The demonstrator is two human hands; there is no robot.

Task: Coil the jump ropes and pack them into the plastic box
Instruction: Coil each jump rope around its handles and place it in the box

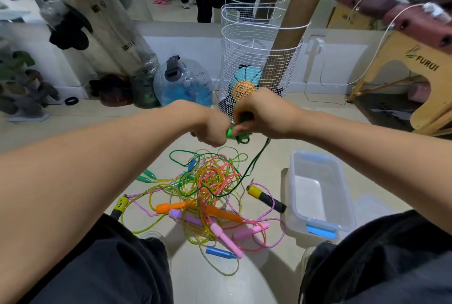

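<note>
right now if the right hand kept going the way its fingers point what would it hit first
Probably the left hand. The right hand points leftward at it, both gripping the green rope between them, almost touching. Depth is unclear from this one view.

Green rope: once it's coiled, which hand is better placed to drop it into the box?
Right, probably. The plastic box sits on the floor on the right-hand side, below the right hand. Both hands grip the green rope; the left hand would have to cross over.
</note>
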